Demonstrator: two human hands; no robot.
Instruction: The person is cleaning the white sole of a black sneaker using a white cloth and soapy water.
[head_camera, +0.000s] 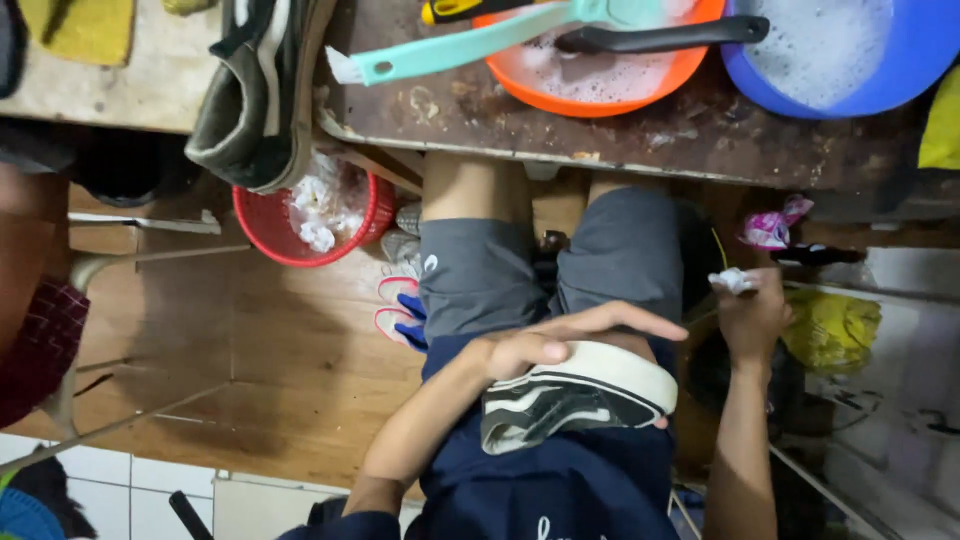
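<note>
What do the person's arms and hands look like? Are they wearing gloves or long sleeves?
No gloves. Both hands are bare: the left hand and the right hand show no rings, watch or bands. The forearms are bare too. Dark navy sleeves end near the elbow of the left arm, matching the navy top. No markings show on the arms.

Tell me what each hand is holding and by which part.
The left hand grips the black-and-white canvas sneaker across its white rubber sole edge, against the lap. The right hand pinches a small crumpled white tissue wad at its fingers.
</note>
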